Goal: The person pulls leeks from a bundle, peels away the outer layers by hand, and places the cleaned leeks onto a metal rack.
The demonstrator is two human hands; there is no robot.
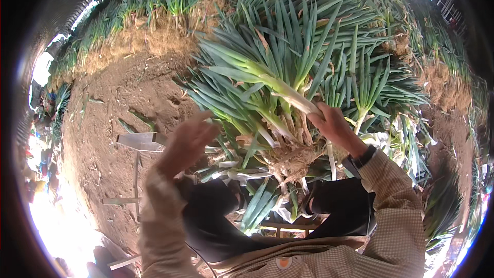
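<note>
My right hand [335,125] grips a leek or large green onion by the lower end of its pale stalk [291,95], and its green leaves [239,60] spread up and to the left. My left hand [191,143] is raised to the left of the pile and blurred by motion. Its fingers look bent, and whether it holds anything cannot be made out. Between and beyond my hands lies a heap of similar leafy stalks [285,34], with a tangle of brown roots [291,164] towards me. Peeled white and green leaves [247,172] lie near my feet.
Bare soil [115,73] stretches to the left, with a metal tray-like piece [141,141] on a thin wooden frame [136,185]. Rows of bundled stalks with roots [177,4] stand at the back and right. A low slatted piece [287,229] shows between my legs.
</note>
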